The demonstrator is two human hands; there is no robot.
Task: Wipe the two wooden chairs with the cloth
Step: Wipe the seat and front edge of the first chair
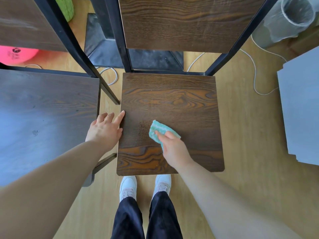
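Observation:
Two dark wooden chairs with black metal frames stand side by side. The middle chair (172, 100) is directly in front of me, and the second chair (43, 109) stands to its left. My right hand (174, 147) presses a crumpled teal cloth (159, 129) onto the middle chair's seat, a little left of centre. A damp-looking streak shows on the seat just left of the cloth. My left hand (105, 130) rests with fingers spread on the left edge of that same seat, holding nothing.
A dark table base (107, 49) and white cables (253, 71) lie on the floor behind the chairs. A pink ball (15, 54) sits at far left, a lined bin (290, 19) at top right, a grey board (302, 109) at right. My shoes (145, 185) touch the seat's front.

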